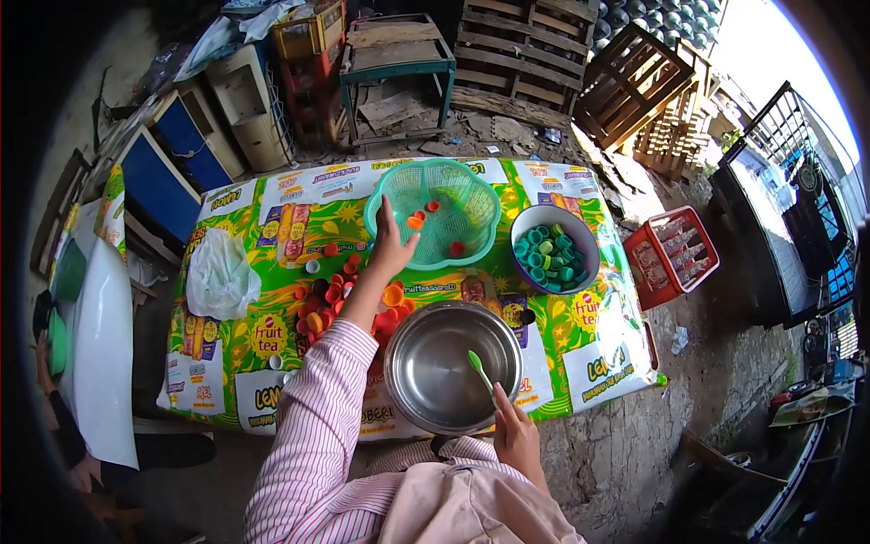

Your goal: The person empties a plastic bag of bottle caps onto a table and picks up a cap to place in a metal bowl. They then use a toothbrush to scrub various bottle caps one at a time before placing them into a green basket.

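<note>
My left hand (391,247) is at the left rim of a green plastic basket (467,218), fingers stretched out and pointing away from me. A few red and orange caps (416,220) lie in the basket. In my right hand (515,432) is a green spoon (478,364), its head over a steel bowl (438,363) that looks empty inside. Red and orange caps (335,295) are heaped on the table beneath and beside my left forearm. To the right, a white bowl with a blue rim (592,243) holds green and teal caps (550,257).
A crumpled white plastic bag (220,275) lies on the table's left side. Beyond the right edge stands a red crate (642,263) of bottles. Behind the table are a small wooden-topped table (399,56) and pallets (526,45). Another person's hand (43,354) shows at far left.
</note>
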The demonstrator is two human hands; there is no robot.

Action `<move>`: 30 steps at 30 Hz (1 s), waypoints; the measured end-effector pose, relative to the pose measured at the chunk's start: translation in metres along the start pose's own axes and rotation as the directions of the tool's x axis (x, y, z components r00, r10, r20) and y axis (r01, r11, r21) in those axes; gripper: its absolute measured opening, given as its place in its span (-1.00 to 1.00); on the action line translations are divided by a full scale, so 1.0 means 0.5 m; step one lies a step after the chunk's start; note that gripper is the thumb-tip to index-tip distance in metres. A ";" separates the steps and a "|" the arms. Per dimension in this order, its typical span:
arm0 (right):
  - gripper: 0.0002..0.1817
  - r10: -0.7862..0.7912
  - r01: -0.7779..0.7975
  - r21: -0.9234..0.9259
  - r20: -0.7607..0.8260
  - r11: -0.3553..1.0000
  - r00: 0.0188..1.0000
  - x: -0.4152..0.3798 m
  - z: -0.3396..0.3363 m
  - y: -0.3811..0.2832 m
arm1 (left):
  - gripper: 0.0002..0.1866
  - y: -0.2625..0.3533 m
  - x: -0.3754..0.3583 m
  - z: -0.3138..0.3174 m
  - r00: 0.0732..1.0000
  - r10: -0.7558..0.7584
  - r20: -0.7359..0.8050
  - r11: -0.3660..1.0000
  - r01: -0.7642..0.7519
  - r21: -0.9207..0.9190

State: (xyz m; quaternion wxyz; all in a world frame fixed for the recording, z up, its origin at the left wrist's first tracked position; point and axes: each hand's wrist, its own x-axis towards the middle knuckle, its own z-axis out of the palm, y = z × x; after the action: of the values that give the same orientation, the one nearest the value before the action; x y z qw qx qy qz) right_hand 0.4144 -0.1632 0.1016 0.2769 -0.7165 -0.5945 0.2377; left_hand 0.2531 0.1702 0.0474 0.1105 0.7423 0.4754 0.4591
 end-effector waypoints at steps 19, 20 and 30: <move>-0.47 -0.027 0.031 -0.044 0.104 0.999 0.994 0.047 0.023 -0.016 | -0.70 0.036 -0.257 -0.178 0.952 -0.201 0.231 0.947 0.128 0.295; -0.47 -0.029 0.034 -0.044 0.106 0.998 0.994 0.046 0.028 -0.019 | -0.71 0.033 -0.246 -0.160 0.945 -0.201 0.257 0.946 0.119 0.300; -0.44 -0.063 0.062 0.026 0.036 0.998 0.997 0.028 0.041 -0.007 | -0.85 0.003 -0.208 -0.085 0.967 -0.120 0.226 0.928 0.029 0.371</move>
State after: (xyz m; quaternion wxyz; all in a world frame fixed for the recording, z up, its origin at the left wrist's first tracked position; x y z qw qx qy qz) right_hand 0.4008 -0.1466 0.0887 0.2823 -0.6895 -0.6187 0.2493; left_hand 0.2073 0.0739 0.0122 0.0462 0.7820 0.5630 0.2634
